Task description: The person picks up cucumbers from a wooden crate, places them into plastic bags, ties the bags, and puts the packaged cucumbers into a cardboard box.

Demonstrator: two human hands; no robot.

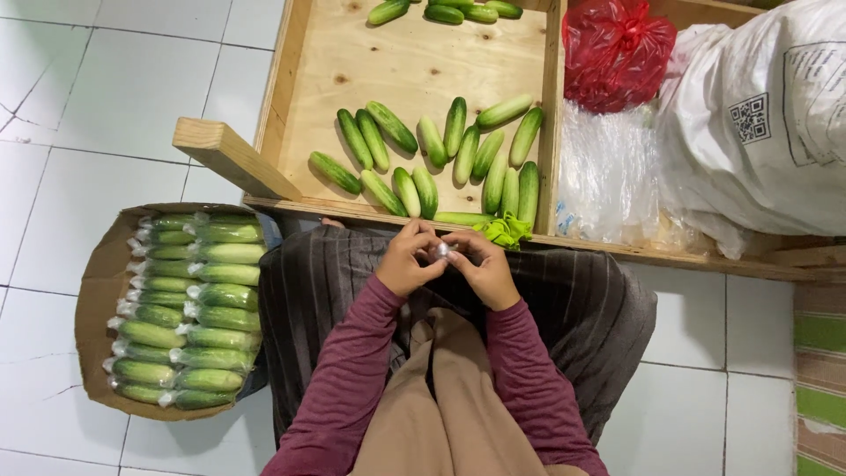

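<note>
From the head camera, both hands meet just below the front edge of a wooden tray, over the person's lap. The left hand and right hand have their fingertips pressed together around a small shiny clear scrap, pinched between them; what it is I cannot tell. Just beside the right hand, at the tray's edge, lies a bunch of green bands. Loose cucumbers lie scattered in the tray, with a few more at its far end. To the person's left, on the tiled floor, a cardboard box holds 2 rows of wrapped cucumbers. Right of the tray sit clear bags, a red bag and a white sack.
</note>
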